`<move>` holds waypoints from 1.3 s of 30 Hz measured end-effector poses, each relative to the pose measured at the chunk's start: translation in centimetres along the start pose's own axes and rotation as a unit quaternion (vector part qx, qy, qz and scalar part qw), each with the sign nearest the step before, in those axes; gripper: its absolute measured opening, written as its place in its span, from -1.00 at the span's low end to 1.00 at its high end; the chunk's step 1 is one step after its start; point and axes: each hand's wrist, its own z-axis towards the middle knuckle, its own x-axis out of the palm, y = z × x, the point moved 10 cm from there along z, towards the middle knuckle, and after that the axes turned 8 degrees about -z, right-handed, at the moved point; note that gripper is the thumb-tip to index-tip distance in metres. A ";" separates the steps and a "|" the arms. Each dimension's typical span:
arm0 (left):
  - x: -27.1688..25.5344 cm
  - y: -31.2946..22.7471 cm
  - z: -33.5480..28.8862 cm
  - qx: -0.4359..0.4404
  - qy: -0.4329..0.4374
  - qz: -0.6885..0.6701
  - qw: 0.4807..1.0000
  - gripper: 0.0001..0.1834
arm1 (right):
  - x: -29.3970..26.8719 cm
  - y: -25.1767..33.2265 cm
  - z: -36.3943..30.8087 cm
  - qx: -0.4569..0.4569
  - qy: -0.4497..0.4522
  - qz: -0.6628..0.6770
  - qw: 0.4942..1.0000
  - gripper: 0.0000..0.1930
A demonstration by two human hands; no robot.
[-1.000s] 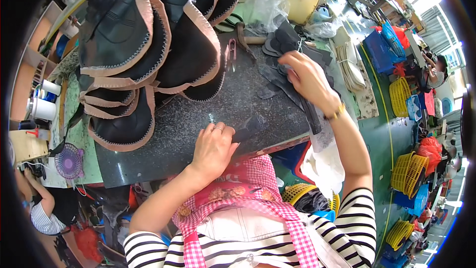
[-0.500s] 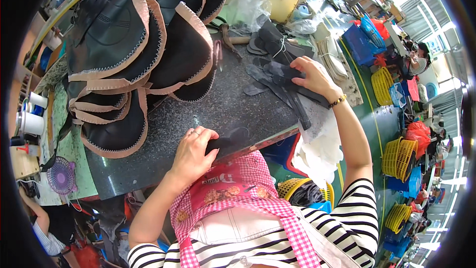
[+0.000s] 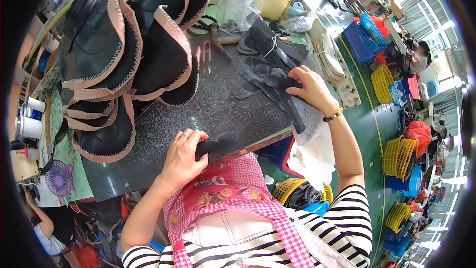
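Observation:
A flat black piece with rounded ends (image 3: 227, 140), like a leather or rubber cutout, lies at the table's near edge. One end of it sits between the thumb and fingers of my left hand (image 3: 186, 158). Farther right, my right hand (image 3: 313, 88) pinches a black strip (image 3: 278, 81) on top of a loose heap of similar pieces (image 3: 255, 77). Behind the heap lies a bundle of black pieces (image 3: 263, 37) tied with white string. The undersides of both held pieces are hidden.
Black shoe uppers (image 3: 94, 44) with pale stitched edges are piled on the left of the dark table (image 3: 163, 121). A hammer (image 3: 218, 40) and small pink-handled tool (image 3: 206, 52) lie behind. Pale stacked sheets (image 3: 328, 62) stand at right, a yellow basket (image 3: 281, 191) below the edge.
The view has shifted slightly, so the table's contents appear farther left. Both hands keep nearly the same places, the left one on its black piece and the right one at the heap.

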 end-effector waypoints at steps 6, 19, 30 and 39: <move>0.1 0.3 0.0 -0.010 0.000 -0.004 1.000 -0.60 | 1.6 0.9 -0.4 0.029 0.103 0.023 0.994 -0.76; -0.4 0.6 -0.6 0.003 -0.015 -0.044 0.999 -0.63 | -1.9 6.1 7.0 -0.094 -0.035 0.106 0.989 -0.74; -1.7 1.4 -3.8 -0.001 -0.099 -0.085 0.992 -0.73 | 5.7 7.4 22.9 -0.061 0.035 -0.007 0.998 -0.70; -1.6 2.0 -2.8 0.011 -0.050 -0.078 0.996 -0.76 | -18.3 8.6 20.3 -0.145 -0.323 0.498 0.792 -0.58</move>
